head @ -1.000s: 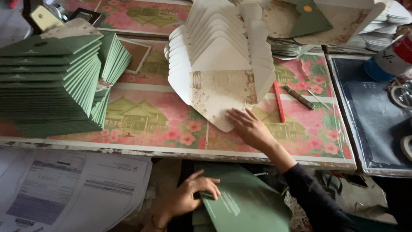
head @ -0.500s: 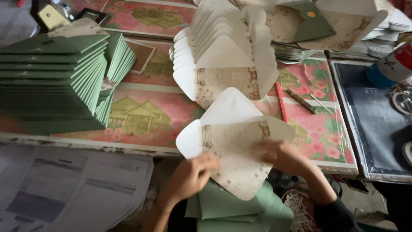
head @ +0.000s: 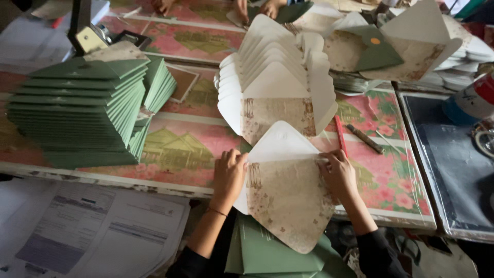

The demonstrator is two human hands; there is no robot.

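Observation:
My left hand (head: pixel 228 174) and my right hand (head: pixel 337 173) grip the two sides of an open cream envelope (head: pixel 288 193) with a floral print, its white flap pointing away from me. The envelope lies over the front edge of the table, above green cards (head: pixel 267 252) on my lap. Just beyond it a fanned row of the same open cream envelopes (head: pixel 278 87) lies on the flowered tablecloth (head: pixel 185 149).
A tall stack of green cards (head: pixel 82 110) stands at the left. A red pencil (head: pixel 339 136) and a dark stick (head: pixel 364 139) lie right of the envelopes. Printed papers (head: pixel 87 226) sit lower left. Another person's hands (head: pixel 257 7) work at the far edge. A dark tray (head: pixel 453 164) is right.
My right hand pulled one cream envelope off the row toward me. My left hand rose from the green cards on my lap, and both hands now hold the envelope at the table edge.

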